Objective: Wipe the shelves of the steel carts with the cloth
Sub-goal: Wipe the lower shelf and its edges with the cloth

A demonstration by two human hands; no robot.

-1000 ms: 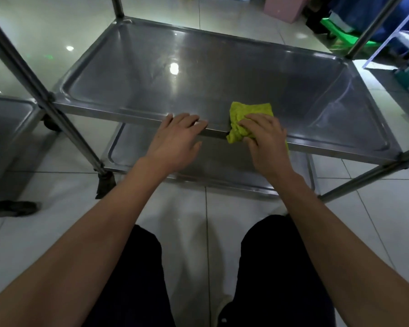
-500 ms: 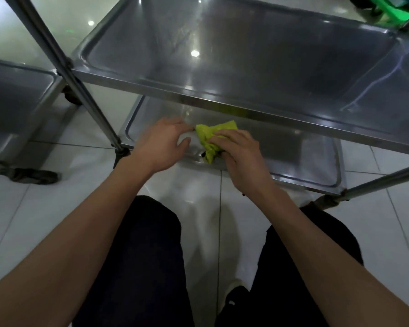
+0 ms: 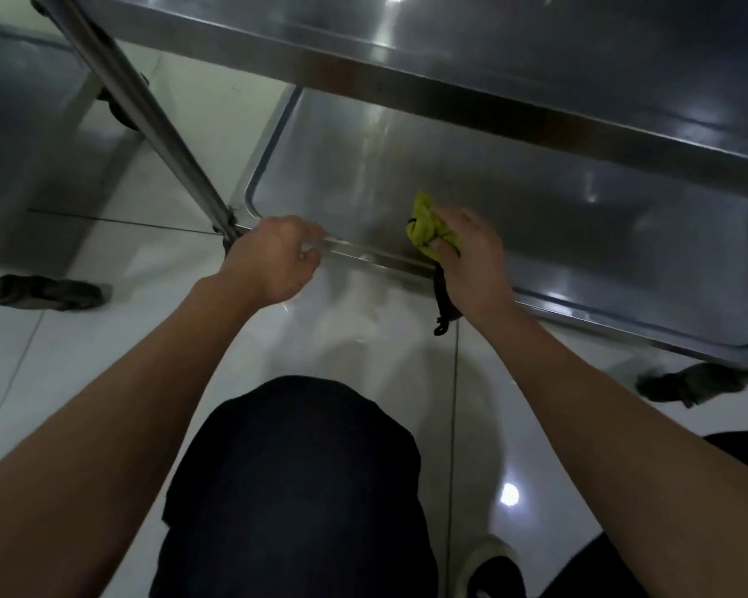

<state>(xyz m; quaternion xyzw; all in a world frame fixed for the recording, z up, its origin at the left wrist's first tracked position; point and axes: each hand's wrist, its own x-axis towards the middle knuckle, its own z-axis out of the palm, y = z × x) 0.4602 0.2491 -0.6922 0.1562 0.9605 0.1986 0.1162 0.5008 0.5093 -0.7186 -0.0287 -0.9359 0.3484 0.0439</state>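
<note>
- Right hand [image 3: 471, 256] is bunching the cloth [image 3: 426, 228] in curled fingers, centre of frame, right at the near rim of the lower shelf [image 3: 558, 217].
- Left hand [image 3: 273, 256] is curling over that same rim, left of centre, by the corner post [image 3: 147, 118]; looks like a steadying grip, though contact is partly blurred.
- Cloth is sitting at the shelf edge; can't tell if it is pressing on the pan yet.
- Upper shelf [image 3: 450, 45] is overhanging across the top of frame.
- Risks, my read:
  - Reaching deeper means knuckles or forearm could be hitting the upper shelf lip.
  - Cart probably rolls on casters; pushing hard with the wipe could be shifting it if the left hand slips off smooth steel.
  - Balled cloth is giving a small contact patch, so streaks and missed corners are likely.
  - A dark strap [image 3: 443, 299] is dangling below the right wrist; could be snagging on the rim.
- Materials: brushed steel pans, raised rolled rims, rounded corners, glossy and reflective; cloth yellow-green, soft, crumpled; floor [image 3: 355, 338] glossy pale tile.
</note>
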